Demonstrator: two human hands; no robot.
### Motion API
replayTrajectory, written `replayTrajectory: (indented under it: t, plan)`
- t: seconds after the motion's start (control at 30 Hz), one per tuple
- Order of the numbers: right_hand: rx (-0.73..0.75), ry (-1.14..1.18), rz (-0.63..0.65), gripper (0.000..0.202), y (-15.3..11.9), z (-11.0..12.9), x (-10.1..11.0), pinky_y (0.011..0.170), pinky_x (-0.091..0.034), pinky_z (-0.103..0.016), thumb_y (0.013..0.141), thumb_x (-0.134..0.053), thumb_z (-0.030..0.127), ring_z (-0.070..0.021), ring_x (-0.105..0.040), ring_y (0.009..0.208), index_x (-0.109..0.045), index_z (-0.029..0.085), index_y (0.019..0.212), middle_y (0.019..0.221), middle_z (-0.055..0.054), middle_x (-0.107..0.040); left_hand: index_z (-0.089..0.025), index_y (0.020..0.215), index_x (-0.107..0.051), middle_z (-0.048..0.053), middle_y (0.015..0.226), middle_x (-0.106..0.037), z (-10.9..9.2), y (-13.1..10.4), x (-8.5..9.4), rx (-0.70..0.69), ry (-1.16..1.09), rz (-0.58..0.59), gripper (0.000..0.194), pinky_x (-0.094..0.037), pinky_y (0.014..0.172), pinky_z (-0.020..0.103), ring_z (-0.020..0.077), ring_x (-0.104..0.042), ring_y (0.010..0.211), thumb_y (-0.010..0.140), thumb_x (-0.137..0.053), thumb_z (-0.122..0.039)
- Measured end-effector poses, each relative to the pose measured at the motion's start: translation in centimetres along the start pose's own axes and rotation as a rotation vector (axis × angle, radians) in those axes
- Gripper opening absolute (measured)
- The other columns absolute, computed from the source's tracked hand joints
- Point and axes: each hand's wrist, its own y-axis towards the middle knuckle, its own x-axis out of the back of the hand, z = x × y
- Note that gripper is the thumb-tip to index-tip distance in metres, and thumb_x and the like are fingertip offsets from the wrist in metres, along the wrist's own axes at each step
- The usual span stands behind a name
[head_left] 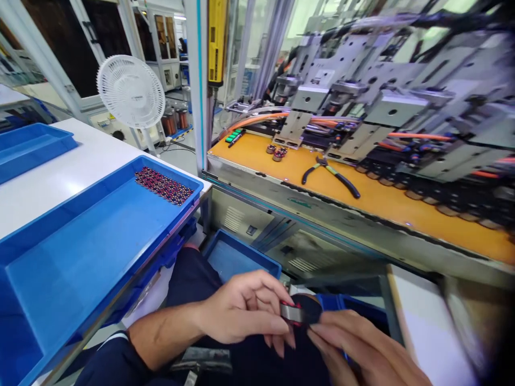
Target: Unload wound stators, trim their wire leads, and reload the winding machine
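In front of my lap, my left hand (253,311) pinches a small motor stator (292,312) between thumb and fingers. It has a grey metal outer band with red showing along its edges. Just to its right is my right hand (358,343), thumb and fingertips pressed together near the stator's edge. Whatever those fingertips hold, if anything, is too small or blurred to tell. Several similar small wound parts (277,153) sit on the orange machine top, left of a pair of pliers (328,174) with black and yellow handles.
At left, a large blue tray (80,246) on the white table (68,155) has many small red-dotted parts (164,185) packed in its far corner. A white fan (131,92) stands behind. Machine fixtures (362,102) line the orange top (265,166). Below is another blue bin (237,260).
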Motion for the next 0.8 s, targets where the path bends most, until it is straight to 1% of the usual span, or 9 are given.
replayTrajectory:
  t: [0.13, 0.23, 0.3, 0.4, 0.5, 0.6, 0.67, 0.73, 0.8]
  plan:
    - [-0.136, 0.009, 0.047, 0.011, 1.5, 1.3, 0.3, 0.056, -0.055, -0.019, 0.089, -0.055, 0.009, -0.0113, -0.065, 0.061, -0.061, 0.019, 0.090, 0.071, -0.002, -0.065, -0.016, 0.088, -0.059, 0.005, 0.109, -0.069, -1.4, -0.2, -1.1, -0.169, -0.027, -0.102, 0.028, -0.058, 0.080, 0.027, 0.0168, -0.073, 0.095, 0.071, -0.080, -0.008]
    - [-0.176, 0.130, 0.060, 0.013, 1.8, 1.2, 0.5, 0.057, -0.053, -0.020, 0.089, -0.054, 0.006, -0.0109, -0.062, 0.063, -0.059, 0.017, 0.090, 0.070, -0.002, -0.062, -0.019, 0.086, -0.059, 0.000, 0.105, -0.073, -1.9, 0.2, -1.2, -0.201, -0.137, -0.129, 0.032, -0.050, 0.101, 0.034, 0.0206, -0.064, 0.118, 0.068, -0.084, -0.012]
    - [-0.130, 0.187, 0.068, 0.012, 1.8, 0.9, 0.5, 0.059, -0.053, -0.022, 0.089, -0.054, 0.006, -0.0117, -0.062, 0.065, -0.059, 0.016, 0.092, 0.073, -0.003, -0.063, -0.019, 0.096, -0.062, 0.003, 0.103, -0.073, -1.8, 0.6, -1.0, -0.100, -0.157, -0.128, 0.036, -0.050, 0.098, 0.029, 0.0188, -0.065, 0.115, 0.070, -0.085, -0.029]
    - [-0.083, 0.209, 0.065, 0.010, 1.6, 0.7, 0.6, 0.059, -0.053, -0.023, 0.091, -0.054, 0.008, -0.0119, -0.063, 0.065, -0.059, 0.017, 0.092, 0.074, -0.002, -0.064, -0.010, 0.098, -0.064, 0.008, 0.085, -0.073, -1.0, 1.0, -0.6, 0.135, -0.116, 0.001, 0.045, -0.054, 0.070, 0.020, 0.0128, -0.071, 0.077, 0.080, -0.072, -0.050]
    - [-0.095, 0.158, 0.051, 0.009, 1.5, 0.8, 0.7, 0.059, -0.053, -0.022, 0.091, -0.055, 0.010, -0.0116, -0.063, 0.064, -0.060, 0.018, 0.092, 0.074, -0.002, -0.064, -0.011, 0.098, -0.060, 0.003, 0.067, -0.069, -0.4, 0.9, -0.4, 0.144, -0.073, 0.042, 0.032, -0.050, 0.054, 0.017, 0.0102, -0.066, 0.055, 0.087, -0.067, -0.040]
    - [-0.158, 0.112, 0.036, 0.012, 1.6, 1.3, 0.7, 0.060, -0.053, -0.021, 0.089, -0.057, 0.007, -0.0118, -0.063, 0.066, -0.061, 0.017, 0.092, 0.074, -0.003, -0.065, -0.016, 0.106, -0.056, 0.002, 0.078, -0.072, -0.4, 0.6, -0.6, -0.016, -0.006, -0.060, 0.021, -0.051, 0.056, 0.016, 0.0106, -0.071, 0.062, 0.088, -0.067, -0.021]
    - [-0.231, 0.125, 0.025, 0.013, 1.7, 1.5, 0.6, 0.060, -0.052, -0.021, 0.089, -0.056, 0.005, -0.0113, -0.061, 0.066, -0.062, 0.017, 0.090, 0.073, -0.002, -0.064, -0.018, 0.100, -0.057, 0.004, 0.099, -0.073, -0.7, 0.4, -0.9, -0.100, 0.024, -0.097, 0.020, -0.055, 0.062, 0.017, 0.0120, -0.074, 0.074, 0.085, -0.069, -0.013]
    - [-0.295, 0.155, 0.009, 0.013, 1.6, 1.5, 0.5, 0.059, -0.051, -0.021, 0.089, -0.055, 0.005, -0.0106, -0.059, 0.066, -0.062, 0.017, 0.088, 0.073, -0.002, -0.063, -0.018, 0.091, -0.057, 0.002, 0.115, -0.069, -1.1, 0.4, -1.2, -0.176, 0.014, -0.112, 0.023, -0.057, 0.074, 0.022, 0.0147, -0.074, 0.089, 0.079, -0.074, -0.009]
    - [-0.313, 0.209, 0.002, 0.012, 1.5, 1.4, 0.5, 0.059, -0.050, -0.021, 0.090, -0.055, 0.006, -0.0102, -0.058, 0.065, -0.061, 0.016, 0.087, 0.073, -0.002, -0.062, -0.019, 0.085, -0.055, -0.001, 0.111, -0.071, -1.4, 0.6, -1.4, -0.223, -0.050, -0.124, 0.028, -0.056, 0.089, 0.030, 0.0184, -0.071, 0.104, 0.074, -0.080, -0.013]
